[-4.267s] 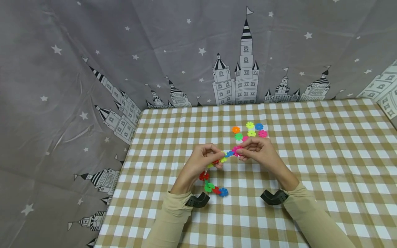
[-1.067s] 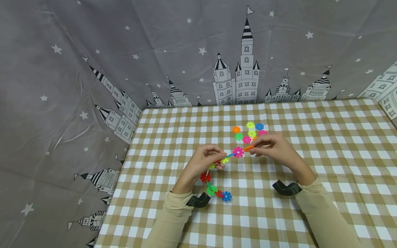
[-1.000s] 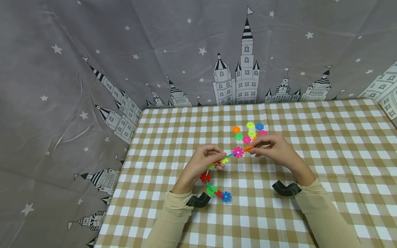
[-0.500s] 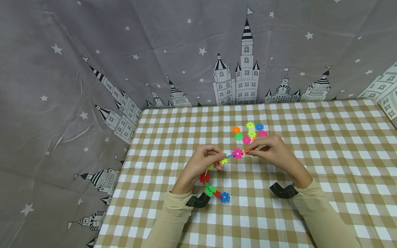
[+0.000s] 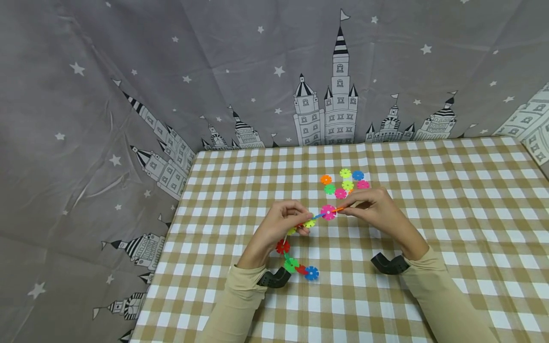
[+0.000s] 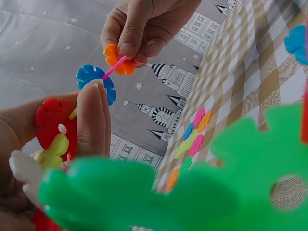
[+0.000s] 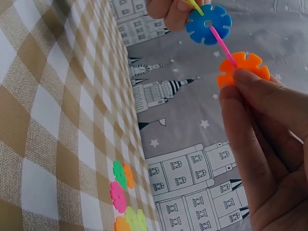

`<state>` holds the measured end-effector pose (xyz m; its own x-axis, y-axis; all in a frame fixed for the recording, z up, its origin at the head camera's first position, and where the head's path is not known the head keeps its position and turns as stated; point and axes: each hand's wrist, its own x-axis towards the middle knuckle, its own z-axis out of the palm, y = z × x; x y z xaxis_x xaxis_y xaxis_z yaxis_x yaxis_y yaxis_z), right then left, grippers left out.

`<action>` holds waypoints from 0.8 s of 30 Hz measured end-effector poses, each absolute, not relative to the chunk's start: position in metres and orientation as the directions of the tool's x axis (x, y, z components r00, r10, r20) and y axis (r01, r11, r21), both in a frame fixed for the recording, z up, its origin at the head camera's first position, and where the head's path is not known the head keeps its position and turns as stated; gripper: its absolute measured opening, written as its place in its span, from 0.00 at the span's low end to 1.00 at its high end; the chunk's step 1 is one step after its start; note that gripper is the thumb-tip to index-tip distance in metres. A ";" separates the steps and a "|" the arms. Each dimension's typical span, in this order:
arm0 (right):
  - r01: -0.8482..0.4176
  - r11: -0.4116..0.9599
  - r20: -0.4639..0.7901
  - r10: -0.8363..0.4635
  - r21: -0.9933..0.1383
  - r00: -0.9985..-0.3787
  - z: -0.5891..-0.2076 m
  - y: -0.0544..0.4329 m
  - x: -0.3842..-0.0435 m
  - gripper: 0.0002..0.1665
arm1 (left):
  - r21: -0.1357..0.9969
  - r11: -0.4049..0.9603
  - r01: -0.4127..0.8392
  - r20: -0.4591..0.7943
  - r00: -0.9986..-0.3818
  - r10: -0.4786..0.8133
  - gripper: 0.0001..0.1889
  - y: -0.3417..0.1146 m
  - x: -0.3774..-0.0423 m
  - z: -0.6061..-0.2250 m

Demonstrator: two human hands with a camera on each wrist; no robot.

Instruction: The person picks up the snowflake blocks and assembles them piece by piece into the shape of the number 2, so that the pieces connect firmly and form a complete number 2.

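A chain of slotted, flower-edged plastic discs hangs from my left hand (image 5: 280, 226), whose thumb and fingers pinch it near a yellow disc. From there the chain runs through a blue disc (image 7: 209, 25) to a pink disc (image 5: 328, 212). My right hand (image 5: 373, 209) pinches an orange disc (image 7: 244, 68) between thumb and fingertips, its slot meeting the pink disc's edge. Lower down the chain are a red disc (image 5: 282, 246), a green disc (image 5: 291, 265) and a blue end disc (image 5: 312, 273). Part of the chain is hidden behind my left fingers.
Beyond my hands, several loose discs lie on the checked tablecloth (image 5: 450, 200), among them a green disc (image 5: 329, 189), an orange disc (image 5: 326, 179) and a blue disc (image 5: 358, 176). A grey curtain (image 5: 240, 57) printed with castles stands behind the table.
Earlier my right hand held the pink disc at the chain. It then brought an orange disc in from the right, and this now joins the pink disc's edge. My left hand stayed nearly still.
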<state>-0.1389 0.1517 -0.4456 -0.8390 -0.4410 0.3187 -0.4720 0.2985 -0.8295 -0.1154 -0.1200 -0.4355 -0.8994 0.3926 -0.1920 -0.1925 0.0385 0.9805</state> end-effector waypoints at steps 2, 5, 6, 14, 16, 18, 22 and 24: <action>-0.471 0.298 0.318 -0.440 -0.830 -0.840 -0.446 0.152 -0.139 0.08 | 0.981 0.035 -0.191 -0.189 -0.899 0.396 0.07 -0.120 -0.115 -0.436; -0.469 0.297 0.318 -0.437 -0.832 -0.841 -0.446 0.152 -0.139 0.08 | 0.982 0.034 -0.187 -0.185 -0.897 0.402 0.07 -0.120 -0.115 -0.436; -0.467 0.295 0.317 -0.435 -0.834 -0.842 -0.446 0.152 -0.139 0.08 | 0.982 0.033 -0.188 -0.185 -0.896 0.403 0.07 -0.119 -0.115 -0.436; -0.389 0.328 0.246 -0.400 -0.861 -0.883 -0.447 0.158 -0.141 0.11 | 0.981 0.045 -0.189 -0.191 -0.894 0.406 0.09 -0.118 -0.116 -0.438; -0.357 0.362 0.213 -0.381 -0.861 -0.900 -0.449 0.162 -0.144 0.12 | 0.980 0.053 -0.191 -0.197 -0.897 0.396 0.10 -0.119 -0.116 -0.438; -0.315 0.397 0.174 -0.352 -0.862 -0.919 -0.453 0.167 -0.148 0.12 | 0.979 0.058 -0.198 -0.205 -0.901 0.383 0.10 -0.120 -0.116 -0.438; -0.249 0.474 0.115 -0.294 -0.845 -0.949 -0.462 0.176 -0.157 0.14 | 0.977 0.057 -0.208 -0.214 -0.904 0.369 0.10 -0.122 -0.116 -0.438; -0.213 0.509 0.082 -0.268 -0.834 -0.960 -0.467 0.180 -0.161 0.16 | 0.975 0.055 -0.213 -0.219 -0.903 0.370 0.10 -0.123 -0.116 -0.438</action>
<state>-0.1612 0.1802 -0.4670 -0.9600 -0.2679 0.0818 -0.2130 0.5088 -0.8341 -0.1163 -0.1225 -0.4380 -0.9030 0.3700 -0.2186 -0.2134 0.0555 0.9754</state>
